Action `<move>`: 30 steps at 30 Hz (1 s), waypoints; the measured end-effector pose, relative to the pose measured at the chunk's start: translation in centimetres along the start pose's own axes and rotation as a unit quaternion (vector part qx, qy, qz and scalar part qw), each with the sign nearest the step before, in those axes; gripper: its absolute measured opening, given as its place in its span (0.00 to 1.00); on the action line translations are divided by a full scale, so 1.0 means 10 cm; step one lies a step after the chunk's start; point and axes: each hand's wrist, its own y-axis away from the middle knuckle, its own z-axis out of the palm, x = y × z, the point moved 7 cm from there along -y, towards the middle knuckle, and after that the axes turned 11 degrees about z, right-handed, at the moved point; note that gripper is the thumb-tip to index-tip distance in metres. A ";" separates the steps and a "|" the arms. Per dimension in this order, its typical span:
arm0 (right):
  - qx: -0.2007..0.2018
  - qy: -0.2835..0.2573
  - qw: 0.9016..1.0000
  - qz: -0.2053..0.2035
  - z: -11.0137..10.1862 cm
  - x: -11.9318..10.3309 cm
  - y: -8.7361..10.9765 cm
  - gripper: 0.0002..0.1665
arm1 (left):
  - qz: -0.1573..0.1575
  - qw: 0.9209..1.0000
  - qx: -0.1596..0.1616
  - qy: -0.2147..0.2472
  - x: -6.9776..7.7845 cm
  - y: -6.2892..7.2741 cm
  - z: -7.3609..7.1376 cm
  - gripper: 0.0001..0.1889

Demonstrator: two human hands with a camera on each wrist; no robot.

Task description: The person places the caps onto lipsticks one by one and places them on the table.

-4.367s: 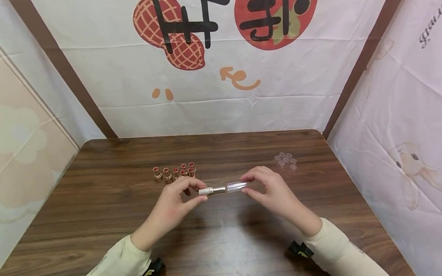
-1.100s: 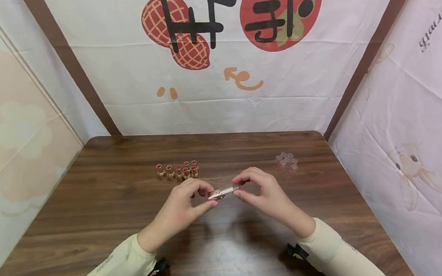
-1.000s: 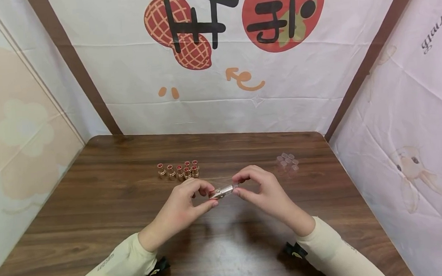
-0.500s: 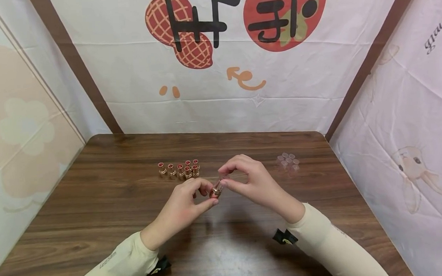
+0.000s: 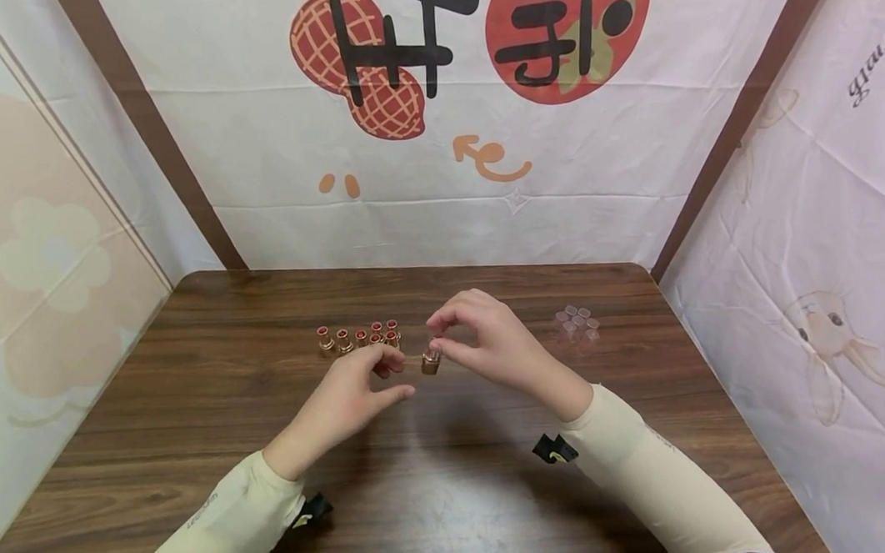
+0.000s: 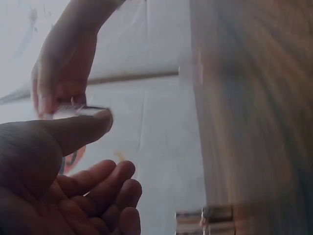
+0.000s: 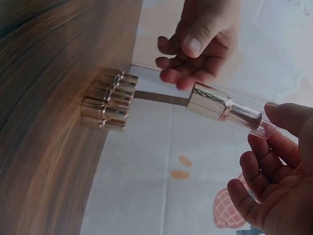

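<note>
A right hand (image 5: 491, 345) pinches a gold lipstick tube (image 7: 232, 112) by its clear cap (image 7: 262, 130); the left hand's (image 5: 344, 399) relaxed fingers are free, just beside it.
The right-wrist view shows the cap between right thumb and fingers, barely discernible from the head. The gold base (image 7: 208, 101) points away from them, long axis slanting downward. Beyond the left fingers stand more tubes (image 5: 343, 341), blurred and cut off in the left-wrist view.

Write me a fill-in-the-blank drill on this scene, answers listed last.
The right hand holds a lipstick by its clear ____.
The left hand holds ____.
The standing lipsticks show ____ in their open tops.
In the head view, the loose caps are to the ____ of the standing lipsticks.

Missing words: cap; nothing; red; right.
</note>
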 end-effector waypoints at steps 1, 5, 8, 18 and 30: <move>0.001 0.006 1.000 0.002 0.01 0.02 -0.02 0.11 | -0.008 1.000 0.000 0.000 -0.04 -0.01 -0.03 0.19; 0.006 0.016 1.000 0.014 0.07 0.14 -0.11 0.11 | -0.042 0.999 0.014 -0.005 -0.22 -0.03 -0.21 0.18; 0.008 0.028 0.999 0.027 0.11 0.25 -0.17 0.10 | -0.066 0.997 0.031 -0.019 -0.35 -0.03 -0.36 0.19; -0.018 0.064 0.994 0.090 0.30 0.64 -0.30 0.09 | -0.114 0.988 0.082 -0.068 -0.86 0.05 -0.80 0.17; -0.048 0.067 0.984 0.159 0.62 1.04 -0.42 0.12 | -0.165 0.981 0.069 -0.071 -1.42 0.12 -0.71 0.23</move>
